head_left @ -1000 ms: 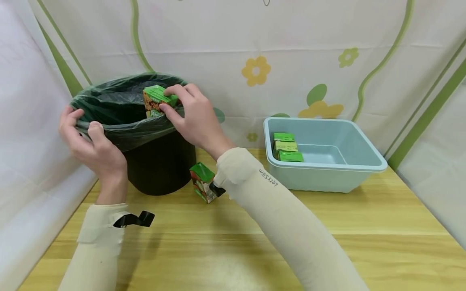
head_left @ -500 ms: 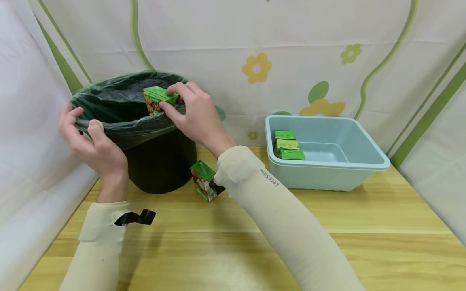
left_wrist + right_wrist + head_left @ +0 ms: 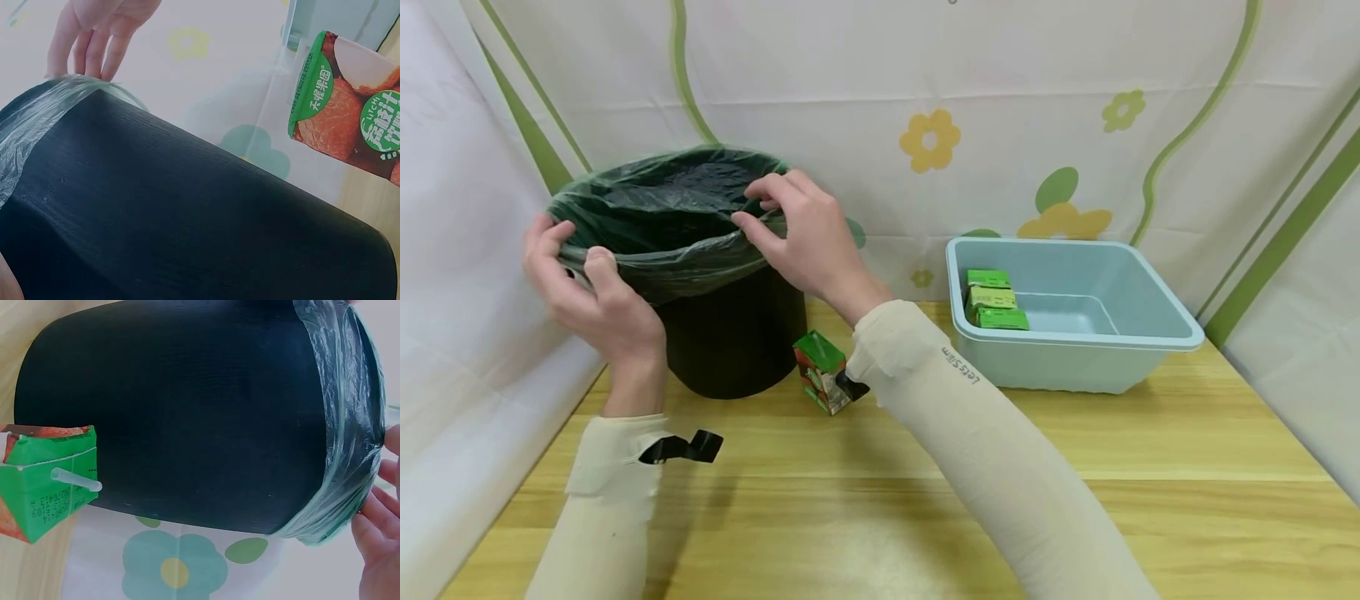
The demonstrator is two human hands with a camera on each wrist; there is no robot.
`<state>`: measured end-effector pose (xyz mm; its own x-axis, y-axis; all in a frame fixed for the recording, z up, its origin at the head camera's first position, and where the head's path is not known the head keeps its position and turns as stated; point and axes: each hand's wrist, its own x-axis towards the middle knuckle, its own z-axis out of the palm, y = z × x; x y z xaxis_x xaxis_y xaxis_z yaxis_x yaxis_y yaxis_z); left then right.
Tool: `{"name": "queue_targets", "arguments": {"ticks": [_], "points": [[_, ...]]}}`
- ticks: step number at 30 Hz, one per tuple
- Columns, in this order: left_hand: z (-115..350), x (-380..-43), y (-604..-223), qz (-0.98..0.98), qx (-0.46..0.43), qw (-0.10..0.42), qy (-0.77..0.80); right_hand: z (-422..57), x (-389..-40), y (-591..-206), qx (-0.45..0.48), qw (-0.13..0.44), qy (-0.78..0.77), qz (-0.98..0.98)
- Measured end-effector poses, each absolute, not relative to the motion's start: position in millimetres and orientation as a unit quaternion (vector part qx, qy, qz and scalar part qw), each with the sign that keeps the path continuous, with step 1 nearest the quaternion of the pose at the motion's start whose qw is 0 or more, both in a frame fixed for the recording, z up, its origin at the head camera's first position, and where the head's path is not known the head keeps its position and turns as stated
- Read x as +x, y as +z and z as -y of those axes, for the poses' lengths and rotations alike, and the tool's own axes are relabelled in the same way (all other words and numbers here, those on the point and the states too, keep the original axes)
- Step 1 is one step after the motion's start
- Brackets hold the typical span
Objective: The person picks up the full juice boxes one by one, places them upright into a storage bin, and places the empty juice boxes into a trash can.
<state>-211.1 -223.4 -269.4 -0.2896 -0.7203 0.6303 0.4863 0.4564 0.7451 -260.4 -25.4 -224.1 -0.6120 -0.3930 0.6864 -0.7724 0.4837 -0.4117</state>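
Observation:
A black trash bin [image 3: 730, 350], lined with a dark green bin bag [image 3: 692, 260], stands at the left in the head view. My left hand [image 3: 598, 308] grips its left front rim, fingers curled over the edge. At the right rim is my right hand [image 3: 808, 237], its fingers loosely bent with nothing between them; in the right wrist view its fingers [image 3: 378, 512] are beside the bag. Below my right wrist a litchi juice box [image 3: 822, 371] stands on the table, with a white straw [image 3: 76, 479] poking from its green top. The bin's bottom is hidden.
A light blue plastic tub [image 3: 1052, 362] sits at the right on the wooden table [image 3: 865, 517]. Several green-topped juice boxes [image 3: 992, 298] stand in a row along its left wall. A flower-printed curtain [image 3: 850, 75] closes off the back and sides.
My right hand has let go of a green-topped juice box, which has dropped out of sight into the bin. The left hand keeps its hold on the rim.

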Motion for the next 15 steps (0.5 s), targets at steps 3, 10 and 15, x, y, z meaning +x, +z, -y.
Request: {"name": "queue_targets", "arguments": {"ticks": [3, 10, 15], "points": [[219.3, -207.6, -266.8, 0.617, 0.094, 0.589, -0.514, 22.5, -260.5, -225.3, 0.359, 0.243, 0.380, 0.817], [211.1, -198.2, -259.8, 0.620, 0.092, 0.576, -0.524, 12.4, -256.2, -228.8, 0.378, 0.208, 0.406, 0.805], [211.4, -199.0, -259.9, 0.618, 0.091, 0.581, -0.521, 2.9, -250.4, -236.9, 0.374, 0.190, 0.468, 0.778]]}}
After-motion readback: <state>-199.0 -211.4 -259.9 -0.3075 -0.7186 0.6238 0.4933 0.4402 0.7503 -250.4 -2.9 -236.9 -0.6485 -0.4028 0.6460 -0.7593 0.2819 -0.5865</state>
